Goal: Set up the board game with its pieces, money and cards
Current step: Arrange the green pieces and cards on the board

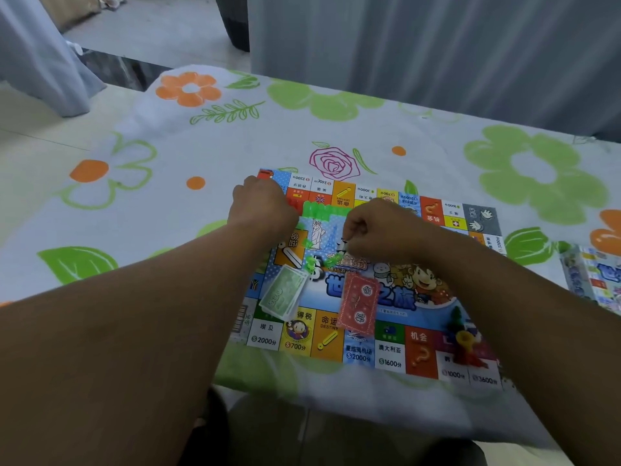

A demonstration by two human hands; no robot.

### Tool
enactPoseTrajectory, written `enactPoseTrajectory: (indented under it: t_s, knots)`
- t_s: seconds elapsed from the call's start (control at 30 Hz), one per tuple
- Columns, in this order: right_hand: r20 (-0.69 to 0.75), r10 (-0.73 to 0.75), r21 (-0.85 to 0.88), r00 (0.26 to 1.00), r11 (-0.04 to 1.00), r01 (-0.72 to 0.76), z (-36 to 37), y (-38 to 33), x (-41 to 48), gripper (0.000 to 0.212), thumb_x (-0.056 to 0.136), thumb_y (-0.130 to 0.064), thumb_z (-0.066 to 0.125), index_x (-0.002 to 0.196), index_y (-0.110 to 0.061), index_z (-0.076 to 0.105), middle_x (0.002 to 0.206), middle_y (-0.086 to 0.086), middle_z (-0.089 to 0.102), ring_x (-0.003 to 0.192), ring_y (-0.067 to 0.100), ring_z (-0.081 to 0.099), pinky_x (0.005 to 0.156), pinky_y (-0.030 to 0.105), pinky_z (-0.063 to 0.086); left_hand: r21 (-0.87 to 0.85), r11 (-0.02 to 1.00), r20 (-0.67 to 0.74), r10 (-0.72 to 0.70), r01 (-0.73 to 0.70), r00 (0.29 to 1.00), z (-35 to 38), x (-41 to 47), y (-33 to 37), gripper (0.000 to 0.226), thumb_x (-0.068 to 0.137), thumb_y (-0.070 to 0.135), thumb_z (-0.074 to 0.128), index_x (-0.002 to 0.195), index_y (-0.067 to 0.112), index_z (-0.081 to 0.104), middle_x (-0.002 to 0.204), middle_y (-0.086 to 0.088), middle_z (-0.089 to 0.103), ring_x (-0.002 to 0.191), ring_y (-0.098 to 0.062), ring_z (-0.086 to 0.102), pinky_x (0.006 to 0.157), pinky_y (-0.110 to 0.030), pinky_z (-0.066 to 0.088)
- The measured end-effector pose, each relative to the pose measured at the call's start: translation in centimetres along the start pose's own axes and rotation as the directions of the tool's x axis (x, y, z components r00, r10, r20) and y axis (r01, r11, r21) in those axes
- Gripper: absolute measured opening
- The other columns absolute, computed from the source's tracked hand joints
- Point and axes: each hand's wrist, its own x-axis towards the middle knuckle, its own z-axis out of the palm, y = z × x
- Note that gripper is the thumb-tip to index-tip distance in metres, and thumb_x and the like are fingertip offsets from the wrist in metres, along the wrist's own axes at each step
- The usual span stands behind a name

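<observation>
The fingers of the left hand are curled under into a fist, so only the knuckles and the back of the hand are seen. One end of a strip of green houses runs in beneath them and appears to be gripped there. The fingers of the right hand are drawn in tight, with the tips brought against the thumb. Whether anything is pinched between them cannot be told.

Both forearms are stretched forward from the lower corners of the view and converge over the far half of the board, backs of the hands uppermost. The board is a flat, glossy printed sheet edged with coloured squares, laid on a soft white tablecloth patterned with green and orange flowers.

A few loose green houses (small, translucent plastic) are scattered on the board's middle, below and between the hands. A fanned stack of green notes is laid tilted near the left edge, with a stack of red notes to its right. Three pawns, green, yellow and red, are stood close together at the near right corner. A printed box is set apart at the table's right edge.
</observation>
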Motion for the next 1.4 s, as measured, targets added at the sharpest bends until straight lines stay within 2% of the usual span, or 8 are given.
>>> enactPoseTrajectory:
  t_s: [0.13, 0.23, 0.43, 0.7, 0.9, 1.07, 1.2, 1.4]
  knots:
    - [-0.175, -0.03, 0.033, 0.984, 0.999, 0.037, 0.4, 0.0, 0.4, 0.008, 0.09, -0.011, 0.066, 0.093, -0.007, 0.072, 0.08, -0.009, 0.06, 0.081, 0.015, 0.059, 0.078, 0.031, 0.049, -0.012, 1.0, -0.01, -0.004, 0.003, 1.0, 0.1, 0.1, 0.0, 0.033, 0.088, 0.022, 0.062, 0.116, 0.006, 0.062, 0.102, -0.006, 0.038, 0.113, -0.03, 0.047, 0.079, -0.035, 0.042]
    - [-0.227, -0.047, 0.048, 0.973, 0.997, 0.059, 0.9, -0.1, 0.6, 0.011, 0.088, -0.007, 0.067, 0.098, -0.007, 0.073, 0.08, -0.011, 0.056, 0.086, 0.017, 0.06, 0.08, 0.032, 0.05, -0.015, 1.0, -0.014, -0.003, 0.003, 1.0, 0.2, 0.2, -0.1, 0.034, 0.088, 0.023, 0.062, 0.117, 0.005, 0.062, 0.103, -0.007, 0.039, 0.114, -0.031, 0.048, 0.079, -0.035, 0.042]
    - [-0.25, -0.056, 0.031, 0.967, 0.997, 0.065, 1.6, 0.0, 0.6, 0.006, 0.085, -0.003, 0.068, 0.083, -0.008, 0.071, 0.086, -0.001, 0.068, 0.085, 0.017, 0.063, 0.081, 0.041, 0.056, -0.003, 1.0, -0.009, 0.011, -0.011, 1.0, 0.3, 0.3, -0.2, 0.027, 0.087, 0.02, 0.062, 0.11, 0.005, 0.063, 0.102, -0.008, 0.043, 0.11, -0.032, 0.051, 0.079, -0.036, 0.045]
    - [-0.257, -0.029, -0.022, 0.966, 0.999, 0.024, 1.3, 0.5, 0.4, 0.005, 0.087, -0.006, 0.068, 0.085, -0.01, 0.07, 0.088, 0.001, 0.068, 0.085, 0.019, 0.063, 0.08, 0.043, 0.055, -0.014, 1.0, 0.003, 0.013, -0.013, 1.0, 0.1, 0.2, -0.2, 0.012, 0.086, 0.018, 0.06, 0.093, 0.01, 0.056, 0.101, -0.009, 0.043, 0.106, -0.03, 0.048, 0.076, -0.035, 0.042]
    - [-0.282, 0.018, 0.073, 0.959, 0.997, 0.002, 1.2, 0.5, 0.2, 0.01, 0.088, -0.005, 0.068, 0.094, -0.011, 0.072, 0.084, -0.002, 0.064, 0.087, 0.021, 0.064, 0.081, 0.036, 0.054, -0.011, 1.0, -0.006, 0.008, -0.008, 1.0, 0.3, 0.3, -0.2, 0.028, 0.088, 0.023, 0.062, 0.112, 0.009, 0.062, 0.1, -0.006, 0.037, 0.111, -0.029, 0.046, 0.078, -0.034, 0.039]
    - [-0.238, 0.057, 0.174, 0.97, 0.985, -0.015, 1.4, 0.1, 0.5, 0.006, 0.09, -0.007, 0.07, 0.094, -0.008, 0.075, 0.074, -0.006, 0.061, 0.079, 0.019, 0.063, 0.077, 0.033, 0.053, -0.015, 1.0, -0.017, 0.006, -0.006, 1.0, 0.5, 0.3, -0.3, 0.028, 0.087, 0.023, 0.062, 0.111, 0.008, 0.063, 0.099, -0.005, 0.038, 0.107, -0.028, 0.046, 0.076, -0.034, 0.04]
    - [-0.25, 0.078, 0.141, 0.965, 0.989, -0.043, 1.4, 0.6, 0.4, 0.004, 0.091, -0.012, 0.07, 0.09, -0.011, 0.074, 0.074, -0.009, 0.061, 0.071, 0.009, 0.059, 0.071, 0.028, 0.046, -0.011, 1.0, -0.021, 0.007, -0.007, 1.0, 0.4, 0.3, -0.2, 0.03, 0.088, 0.023, 0.063, 0.114, 0.007, 0.063, 0.1, -0.005, 0.037, 0.111, -0.03, 0.048, 0.078, -0.035, 0.042]
    - [-0.255, 0.068, 0.088, 0.964, 0.995, -0.047, 1.7, 0.6, 0.0, 0.011, 0.088, -0.01, 0.071, 0.098, -0.008, 0.07, 0.094, 0.006, 0.068, 0.092, 0.025, 0.065, 0.086, 0.042, 0.055, 0.002, 1.0, -0.023, 0.01, -0.01, 1.0, 0.4, 0.3, -0.2, 0.032, 0.088, 0.024, 0.062, 0.115, 0.007, 0.062, 0.101, -0.006, 0.038, 0.111, -0.03, 0.048, 0.077, -0.034, 0.041]
